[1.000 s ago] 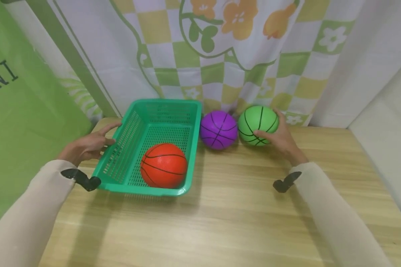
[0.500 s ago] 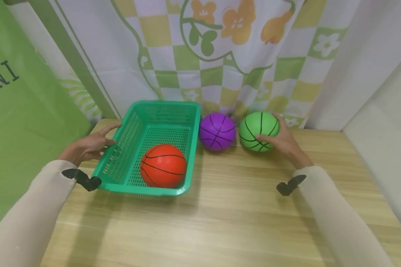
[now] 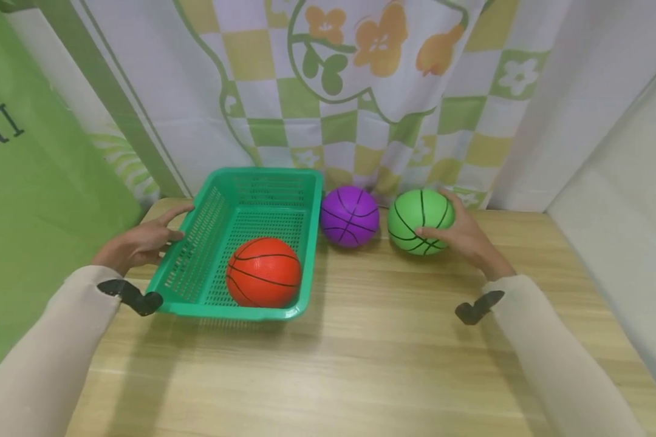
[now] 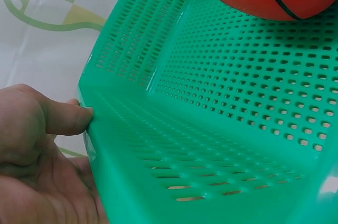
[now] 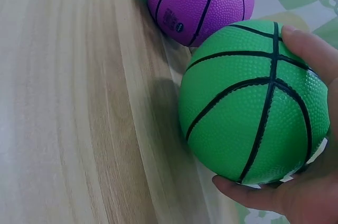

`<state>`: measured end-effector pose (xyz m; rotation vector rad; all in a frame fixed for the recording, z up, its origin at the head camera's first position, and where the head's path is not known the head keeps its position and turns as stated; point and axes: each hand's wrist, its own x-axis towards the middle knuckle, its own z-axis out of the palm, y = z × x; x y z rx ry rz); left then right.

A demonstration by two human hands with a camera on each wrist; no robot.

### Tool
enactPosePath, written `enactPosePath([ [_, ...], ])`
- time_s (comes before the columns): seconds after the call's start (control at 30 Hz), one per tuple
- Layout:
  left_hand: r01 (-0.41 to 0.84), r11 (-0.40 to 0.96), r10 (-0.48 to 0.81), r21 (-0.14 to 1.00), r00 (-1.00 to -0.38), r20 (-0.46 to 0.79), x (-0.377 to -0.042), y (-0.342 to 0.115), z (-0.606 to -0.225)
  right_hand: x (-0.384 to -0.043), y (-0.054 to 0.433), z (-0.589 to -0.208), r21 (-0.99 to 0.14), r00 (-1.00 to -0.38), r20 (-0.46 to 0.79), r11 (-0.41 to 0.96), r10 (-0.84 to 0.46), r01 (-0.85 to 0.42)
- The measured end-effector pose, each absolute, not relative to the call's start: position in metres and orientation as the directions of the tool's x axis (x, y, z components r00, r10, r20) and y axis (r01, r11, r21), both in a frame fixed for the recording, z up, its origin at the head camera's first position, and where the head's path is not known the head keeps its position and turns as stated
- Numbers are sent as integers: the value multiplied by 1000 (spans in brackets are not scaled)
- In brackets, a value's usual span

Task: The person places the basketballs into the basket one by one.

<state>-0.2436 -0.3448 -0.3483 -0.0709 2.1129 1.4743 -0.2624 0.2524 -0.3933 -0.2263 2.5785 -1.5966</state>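
Note:
In the head view my left hand [image 3: 144, 241] holds the near-left rim of a green plastic basket [image 3: 306, 267]. Its thumb lies at the rim in the left wrist view, while other fingers pass behind the outer wall, partly hidden. Inside the basket, toward the front, rests a red ball [image 3: 263, 273] with black basketball lines. My right hand [image 3: 461, 233] grips a light green ball [image 3: 420, 220] of the same pattern, thumb on its front and fingers around its far right side. A purple ball [image 3: 350, 216] sits between basket and green ball, with a small gap to the green one.
The wooden table [image 3: 361, 352] extends toward me below the balls. Behind stands a checked curtain [image 3: 355, 127] with flowers, close to the basket and balls. A green cloth or bag [image 3: 33, 200] hangs at the left, and a pale wall [image 3: 628, 158] bounds the right.
My right hand has brought the green ball slightly toward me, and a gap has opened between it and the purple ball. The left hand keeps its place on the basket; the head view shifts slightly.

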Motion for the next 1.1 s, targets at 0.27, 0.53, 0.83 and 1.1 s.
enactPosePath([
  [0.27,-340,413,252,845,-849,-464,-239,-349,-345,-254,244,-392,-856,-964,41,488,-263,-169],
  [0.53,-328,425,270,844,-844,-464,-239,-347,-346,-246,243,-386,-844,-954,58,495,-293,-204],
  [0.83,-319,423,277,848,-846,-456,-241,-344,-346,-239,246,-377,-817,-940,65,523,-335,-243],
  [1.1,-322,430,271,843,-845,-461,-241,-342,-346,-232,248,-366,-805,-929,45,537,-366,-251],
])
